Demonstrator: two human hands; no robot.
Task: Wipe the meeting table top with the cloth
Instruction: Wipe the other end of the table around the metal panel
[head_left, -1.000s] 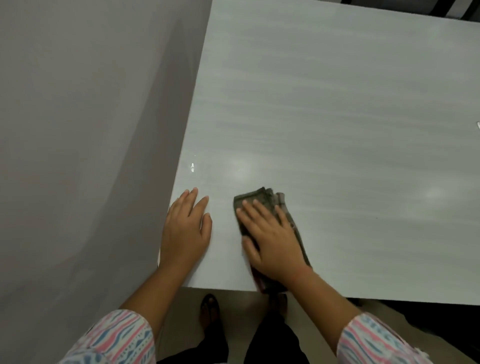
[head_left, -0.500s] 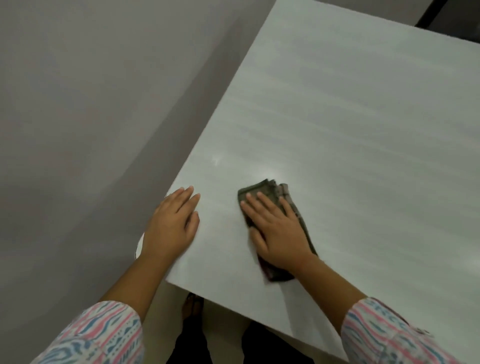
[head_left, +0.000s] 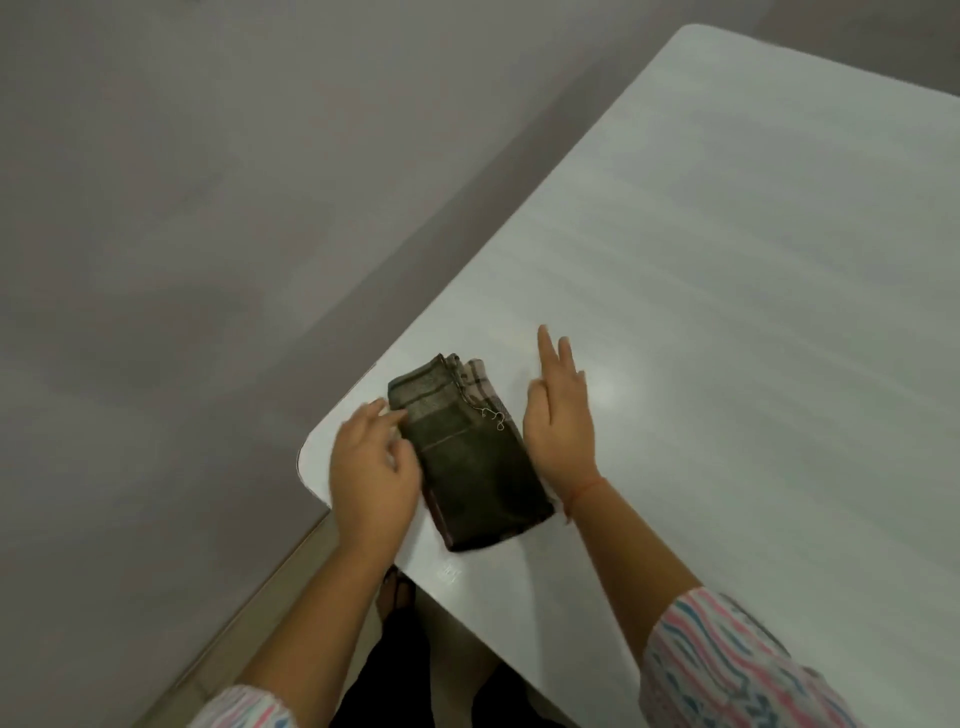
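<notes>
Left hand (head_left: 374, 467) sits at 9 o'clock of the cloth (head_left: 470, 467), fingers bent with tips on its edge, too blurred to tell pinch from touch. The right hand (head_left: 561, 431) is at 3 o'clock, fingers straight and slightly spread, holding nothing. The cloth is a dark folded pad lying flat on the table (head_left: 727, 312) just inside the near rounded corner, long side toward 11 o'clock, loose threads at the far end. It looks light, soft and floppy, likely slides on the glossy top and may unfold, so press flat-palmed mid-pad or pinch all layers at one edge.
</notes>
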